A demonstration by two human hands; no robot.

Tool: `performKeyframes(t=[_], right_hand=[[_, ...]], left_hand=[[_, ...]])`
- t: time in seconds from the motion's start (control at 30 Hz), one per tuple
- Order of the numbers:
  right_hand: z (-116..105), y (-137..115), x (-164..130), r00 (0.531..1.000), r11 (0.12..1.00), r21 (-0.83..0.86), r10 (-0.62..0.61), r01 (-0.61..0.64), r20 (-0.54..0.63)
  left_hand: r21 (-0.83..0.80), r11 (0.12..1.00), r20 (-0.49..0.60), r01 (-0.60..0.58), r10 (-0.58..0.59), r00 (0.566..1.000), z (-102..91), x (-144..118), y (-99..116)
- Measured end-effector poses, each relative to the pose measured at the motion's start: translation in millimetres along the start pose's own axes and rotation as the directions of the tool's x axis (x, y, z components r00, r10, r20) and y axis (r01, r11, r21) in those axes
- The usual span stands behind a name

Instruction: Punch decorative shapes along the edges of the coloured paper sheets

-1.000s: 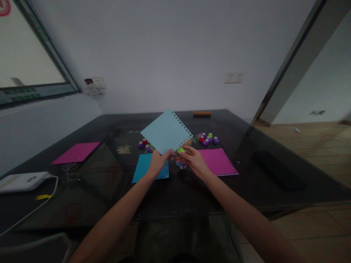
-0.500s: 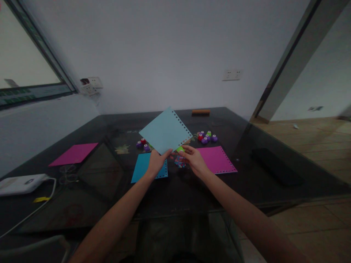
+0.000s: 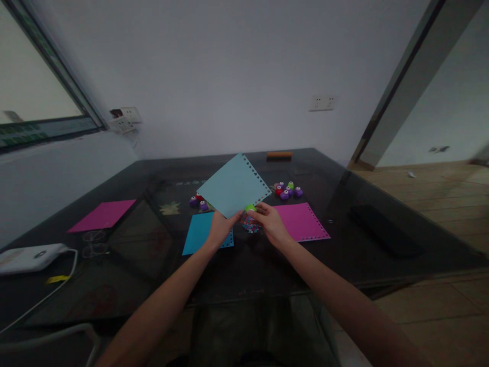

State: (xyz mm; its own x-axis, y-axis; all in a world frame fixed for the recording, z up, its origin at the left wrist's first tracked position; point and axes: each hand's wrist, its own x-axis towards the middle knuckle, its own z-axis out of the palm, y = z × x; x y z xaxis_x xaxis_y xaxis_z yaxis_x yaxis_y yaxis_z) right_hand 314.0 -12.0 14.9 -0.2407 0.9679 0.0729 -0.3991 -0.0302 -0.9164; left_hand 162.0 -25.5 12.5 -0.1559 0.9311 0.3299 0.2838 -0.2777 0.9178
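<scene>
My left hand (image 3: 221, 228) is closed on the lower corner of a pale blue sheet of paper (image 3: 234, 186), held up tilted above the table. Punched holes run along the sheet's right edge. In my right hand (image 3: 270, 223) is a small green craft punch (image 3: 250, 208), gripped between thumb and fingers at the sheet's lower right edge. Below the hands lies a small heap of coloured paper bits (image 3: 251, 225). A darker blue sheet (image 3: 199, 233) with punched edges lies under my left hand. Beside my right hand rests a pink sheet (image 3: 301, 223), holes along two edges.
Several small punches (image 3: 287, 190) stand behind the pink sheet, and a few more (image 3: 203, 205) at left. Further left are another pink sheet (image 3: 103, 215) and a white device (image 3: 32, 257) with a cable. A dark long object (image 3: 385, 232) lies at right.
The pale blue sheet has shifted slightly right and down. The green punch has moved slightly left along its edge and shows more clearly.
</scene>
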Motion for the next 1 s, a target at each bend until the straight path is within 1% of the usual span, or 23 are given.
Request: performKeyframes(t=[0.2, 0.43, 0.7, 1.0], right_hand=[[-1.3, 5.1, 2.0, 1.000, 1.000, 0.007, 0.000, 0.000, 0.009], [-1.7, 5.6, 1.9, 1.000, 1.000, -0.004, -0.015, 0.015, 0.024], [-1.3, 5.9, 2.2, 0.999, 0.998, -0.057, -0.031, 0.031, 0.014], [0.9, 3.0, 0.3, 1.000, 1.000, -0.010, -0.006, 0.006, 0.009]], left_hand=[[0.021, 0.998, -0.017, -0.062, 0.062, 0.998, -0.1, 0.2, 1.6], [0.043, 0.999, -0.005, -0.033, 0.033, 0.999, 0.4, -0.7, 2.1], [0.074, 0.995, 0.008, -0.070, 0.069, 0.998, 0.1, 0.6, -0.9], [0.075, 0.994, 0.017, -0.076, 0.075, 0.997, 0.1, 0.7, 0.9]])
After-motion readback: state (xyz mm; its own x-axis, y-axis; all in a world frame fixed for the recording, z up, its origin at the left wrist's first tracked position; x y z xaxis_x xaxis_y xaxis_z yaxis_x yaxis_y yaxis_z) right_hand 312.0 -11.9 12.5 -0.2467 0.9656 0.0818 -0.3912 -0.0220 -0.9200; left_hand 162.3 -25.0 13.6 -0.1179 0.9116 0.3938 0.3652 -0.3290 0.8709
